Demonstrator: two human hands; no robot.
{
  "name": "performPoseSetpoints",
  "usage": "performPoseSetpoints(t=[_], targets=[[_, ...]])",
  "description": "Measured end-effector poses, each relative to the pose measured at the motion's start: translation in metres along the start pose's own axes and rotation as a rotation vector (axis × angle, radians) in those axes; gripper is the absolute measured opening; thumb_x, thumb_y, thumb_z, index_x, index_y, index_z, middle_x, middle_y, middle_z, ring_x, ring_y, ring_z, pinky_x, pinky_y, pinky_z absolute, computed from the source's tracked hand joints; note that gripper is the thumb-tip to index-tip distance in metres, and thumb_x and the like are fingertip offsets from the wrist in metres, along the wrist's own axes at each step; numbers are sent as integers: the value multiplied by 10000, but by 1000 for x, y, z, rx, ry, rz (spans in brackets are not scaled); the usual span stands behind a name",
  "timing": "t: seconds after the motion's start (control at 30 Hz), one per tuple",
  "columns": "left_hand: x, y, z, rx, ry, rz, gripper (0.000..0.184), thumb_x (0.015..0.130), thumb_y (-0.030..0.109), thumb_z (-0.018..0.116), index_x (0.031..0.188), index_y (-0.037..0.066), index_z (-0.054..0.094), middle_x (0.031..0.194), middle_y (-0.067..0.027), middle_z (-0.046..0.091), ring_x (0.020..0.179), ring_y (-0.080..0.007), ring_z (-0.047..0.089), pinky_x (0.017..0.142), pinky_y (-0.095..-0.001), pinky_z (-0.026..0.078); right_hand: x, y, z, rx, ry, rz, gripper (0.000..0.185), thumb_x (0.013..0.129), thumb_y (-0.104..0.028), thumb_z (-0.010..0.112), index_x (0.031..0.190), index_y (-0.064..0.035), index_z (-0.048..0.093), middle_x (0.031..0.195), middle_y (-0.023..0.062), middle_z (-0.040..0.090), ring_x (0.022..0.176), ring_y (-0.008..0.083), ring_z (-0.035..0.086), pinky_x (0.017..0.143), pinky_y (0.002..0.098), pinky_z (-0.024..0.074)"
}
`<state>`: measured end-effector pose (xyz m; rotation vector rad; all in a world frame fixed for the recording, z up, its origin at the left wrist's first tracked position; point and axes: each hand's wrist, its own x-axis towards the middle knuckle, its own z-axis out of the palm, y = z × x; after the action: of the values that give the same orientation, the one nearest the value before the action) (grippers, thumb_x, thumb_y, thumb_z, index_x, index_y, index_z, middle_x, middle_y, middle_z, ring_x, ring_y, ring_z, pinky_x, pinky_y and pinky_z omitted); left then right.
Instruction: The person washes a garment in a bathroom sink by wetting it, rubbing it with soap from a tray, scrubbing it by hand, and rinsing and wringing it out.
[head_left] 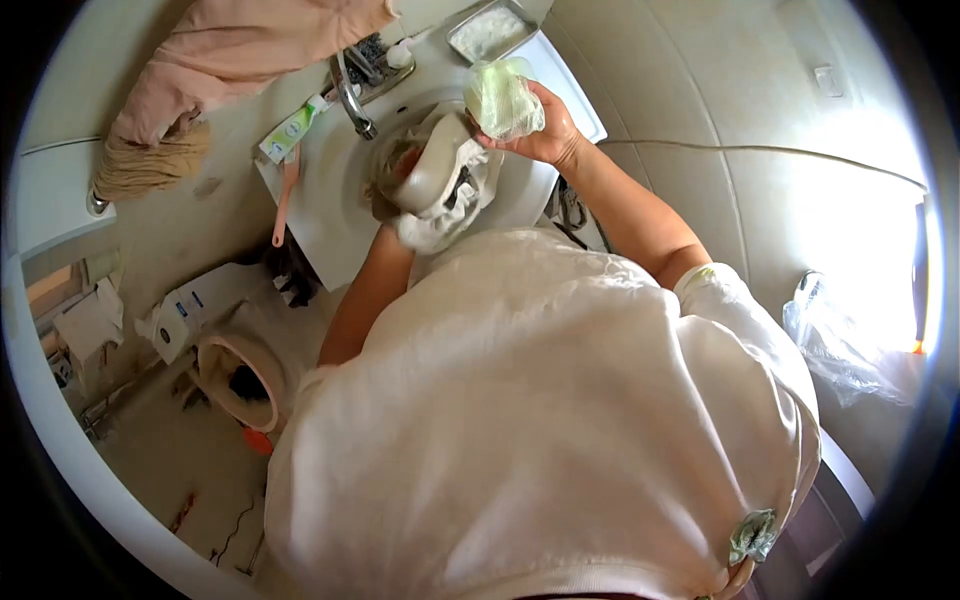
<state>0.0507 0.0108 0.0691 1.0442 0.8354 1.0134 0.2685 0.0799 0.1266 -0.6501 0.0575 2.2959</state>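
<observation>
- The right hand is raised over the far right side of the basin, its grip closed around a crumpled pale green and white mesh-like cloth.
- The left forearm reaches in from the near side; the left hand is mostly hidden by a bulky off-white fabric item with a smooth curved panel, so its grip cannot be told.
- This off-white item sits in the bowl of the white ceramic washbasin, its near edge blurred, just below and left of the mesh cloth.
- A curved chrome tap stands at the far left of the bowl, near the off-white item.
- Left of the tap, a green and white tube lies on the basin's edge, with a long pink handle just on its near side.
- At the far right corner rests a rectangular metal tray with white contents.
</observation>
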Motion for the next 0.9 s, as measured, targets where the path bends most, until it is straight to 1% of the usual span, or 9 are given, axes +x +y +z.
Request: performPoseSetpoints(t=[0.07, 0.2, 0.23, 0.33, 0.43, 0.53, 0.67, 0.77, 0.9], targets=[[17, 4, 10, -849, 123, -373, 586, 851, 487, 403, 1272, 82, 360, 1240, -117, 429, 1093, -242, 446, 940, -363, 349, 0, 2, 2, -30, 58, 5, 413, 851, -355, 394, 1179, -114, 457, 1154, 126, 492, 1045, 309, 463, 864, 519, 371], [20, 28, 38, -1094, 68, -607, 743, 792, 652, 340, 1283, 94, 345, 1228, -82, 419, 1098, -241, 418, 935, -350, 332, 5, 19, -1, -228, -117, 5, 399, 867, -352, 378, 1156, -95, 476, 1122, 106, 520, 1012, 274, 499, 889, 464, 371], [25, 19, 41, -1059, 293, -635, 799, 768, 685, 334, 1278, 69, 342, 1226, -93, 409, 1103, -250, 402, 951, -347, 315, 10, 21, 2, -185, -49, -21, 395, 867, -352, 382, 1154, -97, 475, 1122, 102, 519, 1014, 273, 495, 893, 462, 368], [26, 19, 40, -1158, -49, -344, 846, 762, 680, 353, 1262, -2, 346, 1227, -125, 416, 1109, -273, 403, 962, -360, 307, 15, 20, 19, -69, 122, -72, 388, 865, -349, 395, 1155, -102, 470, 1124, 94, 514, 1023, 272, 483, 903, 460, 361], [29, 21, 40, -849, 128, -347, 817, 796, 641, 308, 1265, -27, 330, 1261, -155, 391, 1144, -286, 382, 984, -367, 278, 16, 13, 25, -9, 105, -97, 393, 861, -341, 410, 1174, -107, 452, 1150, 96, 494, 1053, 275, 462, 905, 481, 364], [21, 26, 23, -1139, -40, -291, 773, 826, 594, 266, 1261, -42, 331, 1303, -174, 352, 1191, -280, 349, 1013, -367, 239, -1, -1, 27, -249, 102, -224, 410, 856, -342, 413, 1184, -98, 444, 1152, 108, 492, 1056, 284, 461, 895, 496, 380], [10, 29, 18, -1672, -177, -289, 775, 798, 590, 333, 1303, 4, 305, 1362, -149, 287, 1228, -281, 308, 1032, -396, 196, -6, -16, 9, -322, 61, -21, 429, 856, -334, 406, 1204, -83, 427, 1158, 131, 501, 1046, 323, 483, 892, 536, 378], [11, 28, 19, -1315, 123, -320, 765, 810, 579, 335, 1296, -10, 306, 1341, -177, 312, 1217, -302, 327, 1031, -423, 204, -7, -7, 7, -253, -15, 64, 438, 847, -340, 440, 1207, -91, 424, 1170, 120, 489, 1060, 315, 477, 877, 581, 370], [9, 39, 20, -1334, 138, -295, 765, 803, 585, 364, 1220, -55, 370, 1251, -202, 407, 1153, -329, 400, 980, -449, 302, -15, 2, 8, -236, -118, 85, 447, 841, -338, 456, 1207, -84, 424, 1180, 119, 482, 1071, 299, 475, 874, 581, 380]])
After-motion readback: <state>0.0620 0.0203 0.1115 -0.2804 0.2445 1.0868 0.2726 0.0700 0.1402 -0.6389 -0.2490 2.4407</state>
